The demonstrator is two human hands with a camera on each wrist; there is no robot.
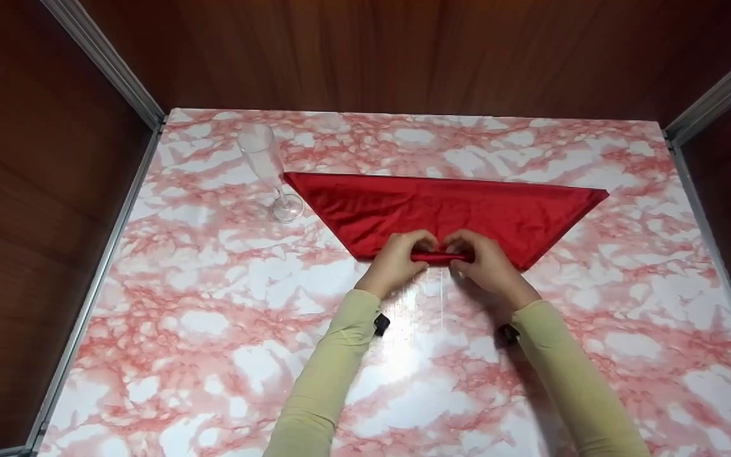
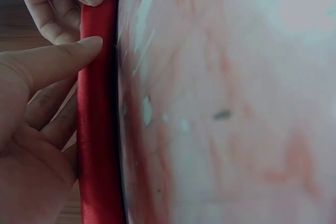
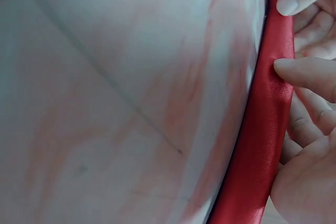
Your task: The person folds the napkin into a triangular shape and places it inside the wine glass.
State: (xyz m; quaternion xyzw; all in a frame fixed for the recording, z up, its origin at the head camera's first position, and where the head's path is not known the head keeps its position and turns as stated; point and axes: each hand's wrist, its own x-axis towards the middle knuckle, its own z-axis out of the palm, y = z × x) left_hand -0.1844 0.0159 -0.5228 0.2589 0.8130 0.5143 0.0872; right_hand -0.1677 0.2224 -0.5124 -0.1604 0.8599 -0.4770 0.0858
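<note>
A red satin cloth napkin [image 1: 429,203] lies spread in a trapezoid, its long edge at the back and its short edge toward me. That near edge is turned into a narrow roll. My left hand [image 1: 397,260] pinches the rolled edge [image 2: 100,124] between thumb and curled fingers. Right beside it, my right hand [image 1: 483,260] grips the same roll, the two hands' fingertips almost meeting at the middle. In the right wrist view, the thumb of the right hand [image 3: 310,77] presses on the roll [image 3: 262,135]. Some fingers are hidden behind the cloth.
A clear champagne flute [image 1: 264,158] stands at the back left, its foot close to the napkin's left edge. The red-and-white marbled table [image 1: 213,330] is bordered by brown wood panels [image 1: 403,57] with metal edging at the corners.
</note>
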